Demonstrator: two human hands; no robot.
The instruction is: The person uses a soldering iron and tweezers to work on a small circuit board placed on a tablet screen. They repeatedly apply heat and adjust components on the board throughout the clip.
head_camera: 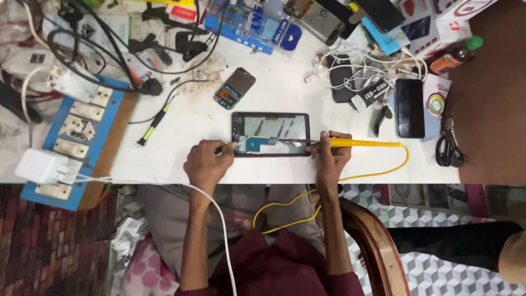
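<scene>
An opened phone body [271,127] with a black frame lies on the white table [274,93], a small blue circuit board [258,144] inside it at the lower left. My right hand [330,154] grips a yellow soldering iron [359,143] whose metal tip reaches left over the board. My left hand [207,162] pinches a thin wire-like piece [236,143] that points at the same board. Both hands rest at the phone's near edge.
A second small circuit board [235,88] lies behind the phone, a green-handled screwdriver [154,124] to the left. A blue switch panel [76,126] with a white charger [39,166] sits far left. A black phone [410,108], tangled white cables [361,71] and scissors [449,145] lie right.
</scene>
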